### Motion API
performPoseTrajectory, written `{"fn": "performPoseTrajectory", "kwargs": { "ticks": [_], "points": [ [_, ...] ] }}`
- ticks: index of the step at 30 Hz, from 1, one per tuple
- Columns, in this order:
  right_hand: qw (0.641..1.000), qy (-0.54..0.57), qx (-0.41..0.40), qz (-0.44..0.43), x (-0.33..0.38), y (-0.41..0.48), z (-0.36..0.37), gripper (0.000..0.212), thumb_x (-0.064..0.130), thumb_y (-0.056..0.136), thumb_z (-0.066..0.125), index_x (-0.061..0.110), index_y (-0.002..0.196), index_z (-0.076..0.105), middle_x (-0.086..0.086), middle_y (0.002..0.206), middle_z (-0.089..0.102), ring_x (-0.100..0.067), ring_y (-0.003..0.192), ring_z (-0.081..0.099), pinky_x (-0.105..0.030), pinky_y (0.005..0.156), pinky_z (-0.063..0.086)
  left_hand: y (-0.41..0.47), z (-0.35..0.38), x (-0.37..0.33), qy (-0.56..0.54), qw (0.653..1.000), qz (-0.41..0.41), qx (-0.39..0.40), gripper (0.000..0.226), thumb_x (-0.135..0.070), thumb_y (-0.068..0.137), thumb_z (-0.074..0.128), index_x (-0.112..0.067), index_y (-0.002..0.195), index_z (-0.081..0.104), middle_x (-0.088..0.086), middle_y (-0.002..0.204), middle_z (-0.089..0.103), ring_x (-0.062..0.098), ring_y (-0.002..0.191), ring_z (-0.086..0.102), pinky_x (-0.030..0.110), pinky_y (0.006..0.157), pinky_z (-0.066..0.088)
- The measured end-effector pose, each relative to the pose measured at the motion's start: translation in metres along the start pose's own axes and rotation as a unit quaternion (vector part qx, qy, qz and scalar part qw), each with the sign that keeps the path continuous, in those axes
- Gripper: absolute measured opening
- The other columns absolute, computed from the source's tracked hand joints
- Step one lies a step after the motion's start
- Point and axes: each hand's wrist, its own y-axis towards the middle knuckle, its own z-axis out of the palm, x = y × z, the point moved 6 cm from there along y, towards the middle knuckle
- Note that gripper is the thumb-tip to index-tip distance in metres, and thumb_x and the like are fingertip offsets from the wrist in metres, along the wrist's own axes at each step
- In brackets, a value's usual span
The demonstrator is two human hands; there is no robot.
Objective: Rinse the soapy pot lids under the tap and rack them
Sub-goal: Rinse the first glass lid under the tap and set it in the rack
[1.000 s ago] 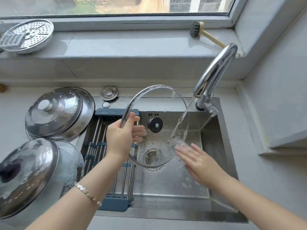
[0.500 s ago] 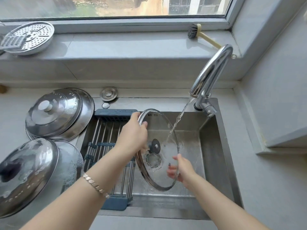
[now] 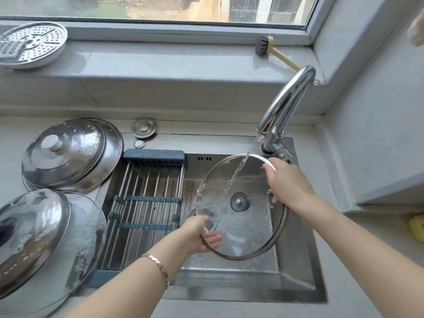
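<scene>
A glass lid (image 3: 250,226) with a steel rim and dark centre fitting is held over the sink (image 3: 298,267), its underside facing me. My left hand (image 3: 197,235) grips its lower left rim. At the upper right rim my right hand (image 3: 286,184) grips it. Water from the chrome tap (image 3: 286,102) runs onto the lid's upper part. The roll-up rack (image 3: 146,203) with blue ends spans the sink's left half and holds nothing. Soapy steel lids (image 3: 68,154) are stacked on the counter at left, and more lids (image 3: 41,239) lie nearer me.
A perforated steamer plate (image 3: 32,44) and a dish brush (image 3: 270,51) lie on the window sill. A sink strainer plug (image 3: 144,127) sits behind the rack. A yellow sponge (image 3: 416,228) is at the right edge.
The lid has been turned from edge-on to underside-up under the stream. My left hand moved from the top rim to the lower left; my right hand went from the lower edge to the upper right.
</scene>
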Motion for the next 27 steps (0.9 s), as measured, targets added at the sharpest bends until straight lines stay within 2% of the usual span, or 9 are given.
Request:
{"fn": "performPoseTrajectory", "kwargs": {
  "ticks": [3,6,10,15,17,19,21,24,27],
  "points": [
    [0.993,0.013,-0.078,-0.086,0.010,-0.004,-0.017,0.028,0.032,0.099,0.034,0.017,0.112,0.054,-0.011,0.070,0.063,-0.037,0.067,0.064,-0.040,0.070,0.049,0.009,0.004,-0.015,-0.065,0.996,0.059,0.002,0.023,-0.029,0.100,0.034,-0.010,0.112,0.041,0.016,0.088,0.055,0.027,0.077,0.058,0.046,0.080,0.048],
    [0.980,0.137,-0.115,-0.089,-0.005,-0.011,-0.015,0.032,0.031,0.098,0.037,0.021,0.125,0.051,0.002,0.055,0.057,-0.017,0.051,0.063,-0.033,0.066,0.050,0.001,-0.008,-0.043,-0.038,0.979,0.195,-0.051,0.018,-0.021,0.101,0.031,-0.009,0.112,0.039,0.010,0.086,0.058,0.021,0.067,0.058,0.039,0.064,0.048],
    [0.923,0.361,-0.121,0.052,-0.046,-0.007,0.033,0.025,0.027,0.099,0.038,0.018,0.119,0.050,-0.005,0.060,0.055,-0.007,0.038,0.056,-0.018,0.046,0.048,-0.043,-0.025,-0.074,0.076,0.922,0.365,-0.102,0.014,-0.017,0.099,0.038,-0.006,0.099,0.046,0.013,0.091,0.062,0.020,0.071,0.064,0.034,0.061,0.053],
    [0.854,0.477,-0.036,0.207,-0.049,-0.018,0.101,0.028,0.022,0.101,0.032,0.007,0.114,0.051,-0.009,0.053,0.041,-0.006,0.026,0.045,-0.018,0.033,0.042,-0.088,-0.025,-0.101,0.224,0.853,0.457,-0.119,0.023,-0.023,0.093,0.053,0.000,0.095,0.058,0.008,0.081,0.071,0.017,0.071,0.071,0.040,0.067,0.059],
    [0.837,0.497,0.003,0.231,-0.043,-0.023,0.111,0.025,0.019,0.101,0.032,0.006,0.110,0.051,-0.009,0.060,0.038,-0.004,0.025,0.040,-0.017,0.030,0.037,-0.089,-0.031,-0.109,0.358,0.796,0.452,-0.184,0.034,-0.032,0.093,0.052,-0.005,0.114,0.057,0.009,0.105,0.069,0.021,0.095,0.067,0.041,0.085,0.053],
    [0.839,0.482,0.042,0.250,-0.042,-0.022,0.110,0.021,0.019,0.100,0.034,0.007,0.102,0.052,-0.010,0.065,0.039,-0.006,0.025,0.040,-0.015,0.028,0.034,-0.086,-0.034,-0.107,0.493,0.716,0.436,-0.232,0.057,-0.039,0.094,0.046,-0.010,0.141,0.034,0.009,0.143,0.043,0.023,0.132,0.041,0.037,0.108,0.034],
    [0.864,0.419,0.081,0.267,-0.044,-0.018,0.100,0.022,0.019,0.099,0.034,0.006,0.097,0.051,-0.011,0.059,0.041,-0.013,0.025,0.042,-0.015,0.028,0.034,-0.085,-0.020,-0.095,0.596,0.617,0.475,-0.196,0.063,-0.051,0.092,0.038,-0.017,0.144,0.032,0.004,0.156,0.020,0.019,0.144,0.015,0.034,0.117,0.011],
    [0.897,0.301,0.159,0.284,-0.042,-0.013,0.080,0.023,0.020,0.100,0.031,0.005,0.099,0.048,-0.012,0.055,0.050,-0.014,0.023,0.049,-0.014,0.028,0.036,-0.081,0.014,-0.050,0.710,0.494,0.501,-0.041,0.067,-0.071,0.079,0.026,-0.025,0.119,0.056,-0.005,0.149,0.036,0.010,0.142,0.021,0.030,0.117,0.003],
    [0.916,0.204,0.221,0.265,-0.033,-0.009,0.056,0.025,0.012,0.098,0.034,0.002,0.080,0.048,-0.012,0.055,0.055,-0.014,0.023,0.051,-0.016,0.029,0.040,-0.079,0.038,-0.023,0.697,0.453,0.555,0.027,0.069,-0.073,0.076,0.031,-0.013,0.096,0.058,0.003,0.105,0.063,0.022,0.104,0.056,0.033,0.097,0.039]
  ]
}}
